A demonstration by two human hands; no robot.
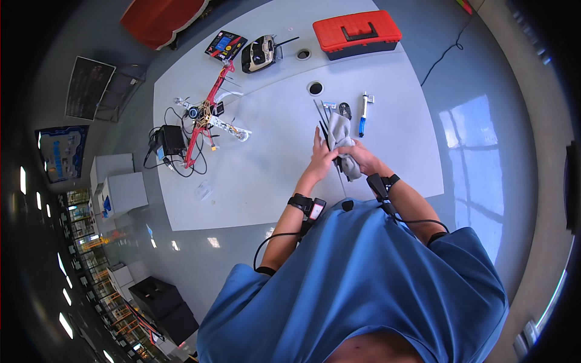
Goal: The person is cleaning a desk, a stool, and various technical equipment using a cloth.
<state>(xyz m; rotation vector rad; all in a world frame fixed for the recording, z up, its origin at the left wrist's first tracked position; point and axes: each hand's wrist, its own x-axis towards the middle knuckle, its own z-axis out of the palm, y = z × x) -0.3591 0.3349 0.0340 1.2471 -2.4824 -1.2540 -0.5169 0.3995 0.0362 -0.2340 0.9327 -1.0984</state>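
Observation:
Both hands are close together over the near edge of the white table. My left hand (322,158) is closed around several thin, dark, blade-like pieces (324,126), whose long tips point away from me; their exact kind is unclear. A crumpled light grey cloth (340,130) lies against these pieces. My right hand (363,156) grips the cloth from the right side, and part of it hangs below the fingers. Just beyond the cloth sit a small coiled black cable (345,110) and a small blue-and-white packet (329,105).
A blue-and-silver pen-like tool (363,118) lies to the right. A red-and-black toolbox (357,36), a radio controller (260,54) and a dark box (225,45) stand far back. At left, a red-and-white drone frame (206,115) is beside a black power adapter (172,140). The tabletop (254,175) has round holes.

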